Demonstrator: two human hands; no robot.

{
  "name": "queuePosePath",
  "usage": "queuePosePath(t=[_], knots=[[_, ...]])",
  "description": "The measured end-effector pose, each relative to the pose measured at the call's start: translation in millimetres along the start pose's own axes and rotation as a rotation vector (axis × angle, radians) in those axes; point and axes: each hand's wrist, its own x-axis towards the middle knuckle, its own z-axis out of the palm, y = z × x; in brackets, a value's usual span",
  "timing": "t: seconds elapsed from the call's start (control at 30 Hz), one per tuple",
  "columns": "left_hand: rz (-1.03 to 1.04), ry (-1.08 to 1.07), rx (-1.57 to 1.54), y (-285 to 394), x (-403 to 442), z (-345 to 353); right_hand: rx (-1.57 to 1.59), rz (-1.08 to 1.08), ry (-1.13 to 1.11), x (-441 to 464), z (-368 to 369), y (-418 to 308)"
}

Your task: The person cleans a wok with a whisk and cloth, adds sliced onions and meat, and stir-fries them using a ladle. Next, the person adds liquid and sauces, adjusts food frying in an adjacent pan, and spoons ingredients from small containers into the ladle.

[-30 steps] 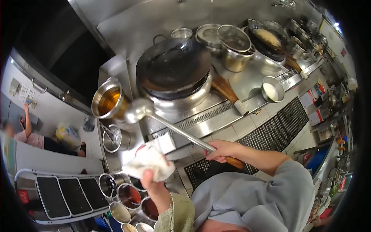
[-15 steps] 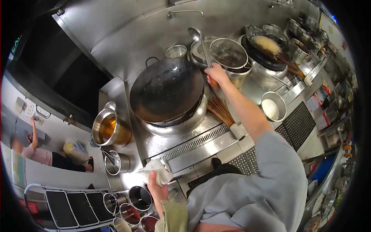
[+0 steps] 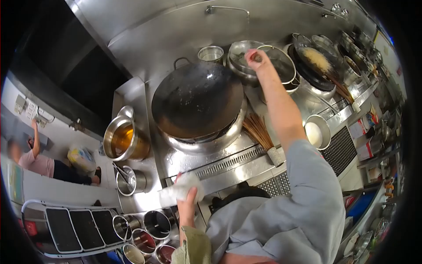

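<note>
My right hand (image 3: 257, 59) is closed around the ladle's wooden handle, stretched over the metal pots behind the stove; the ladle's bowl is mostly hidden. A thin stream from the wall tap (image 3: 228, 9) falls near there. My left hand (image 3: 188, 200) grips a white cloth (image 3: 181, 190) at the counter's front edge. Between and beyond my hands sits a large black wok (image 3: 198, 101) with a wet sheen. A bamboo brush (image 3: 259, 132) lies at its right. Left of the wok stands a metal pot of amber liquid (image 3: 122, 140).
A strainer (image 3: 281, 64) rests on a pot at the back. Another wok (image 3: 317, 61) holds pale food. A bowl of white contents (image 3: 314, 134) stands at right. Sauce containers (image 3: 143, 240) are at lower left. A person in pink (image 3: 39, 165) is at far left.
My right hand has gone from in front of the wok to over the back pots with the ladle. The left hand keeps the cloth near the front edge. The view has shifted.
</note>
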Motion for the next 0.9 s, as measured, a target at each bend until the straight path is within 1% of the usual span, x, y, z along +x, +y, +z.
queuePosePath(t=[0.07,0.1,0.13,0.17,0.23,0.27,0.3,0.33,0.37,0.4,0.43,0.47,0.5,0.53,0.57,0.63,0.67,0.7,0.73,0.77,0.8,0.83,0.87,0.9], knots=[[0.101,-0.142,0.178,7,23,10,0.049,0.037,0.000,-25,16,13],[0.167,-0.223,0.263,11,37,20,0.007,0.180,-0.064,-30,19,8],[0.257,-0.334,0.337,21,51,33,0.031,0.343,-0.096,-35,21,3],[0.344,-0.445,0.413,32,63,47,0.062,0.257,-0.069,-60,27,19],[0.748,-0.334,0.751,27,97,68,0.064,0.367,-0.064,-102,30,42],[0.698,-0.301,0.842,17,113,77,0.066,0.422,-0.061,-122,32,53],[0.645,-0.271,0.930,11,125,84,0.077,0.400,-0.039,-141,29,58],[0.424,-0.313,0.864,15,132,87,0.053,0.423,-0.123,-158,22,68],[0.207,-0.354,0.787,17,135,89,0.042,0.411,-0.086,-180,21,78],[0.253,-0.289,0.880,15,131,89,0.022,0.422,-0.051,-196,18,83],[0.246,-0.278,0.869,16,127,87,-0.018,0.410,-0.020,-210,12,86],[0.297,-0.242,0.906,18,124,86,-0.058,0.395,0.007,-224,6,87],[0.351,-0.210,0.945,20,124,85,-0.220,0.353,0.039,-240,-2,88],[0.408,-0.204,0.957,18,124,84,-0.300,0.330,0.055,-254,-8,94],[0.404,-0.203,0.956,16,125,84,-0.380,0.309,0.073,-269,-15,100],[0.376,-0.259,0.941,18,126,86,-0.980,0.130,0.174,-295,-23,113],[0.354,-0.260,0.919,20,125,86,-0.979,0.132,0.180,-301,-32,116],[0.351,-0.263,0.919,17,122,83,-1.348,0.035,0.189,-304,-44,118],[0.452,-0.233,0.817,13,118,81,-1.716,-0.071,0.194,-308,-56,120],[0.553,-0.199,0.712,10,114,79,-1.718,-0.070,0.194,-313,-66,125],[0.696,-0.144,0.670,8,101,75,-1.853,-0.211,0.143,-315,-76,133],[0.700,-0.142,0.673,10,87,73,-1.979,-0.356,0.090,-314,-83,140],[0.584,-0.271,0.421,13,72,72,-1.866,-0.414,0.042,-309,-90,145],[0.463,-0.391,0.171,19,61,72,-1.710,-0.396,-0.041,-304,-91,154]])
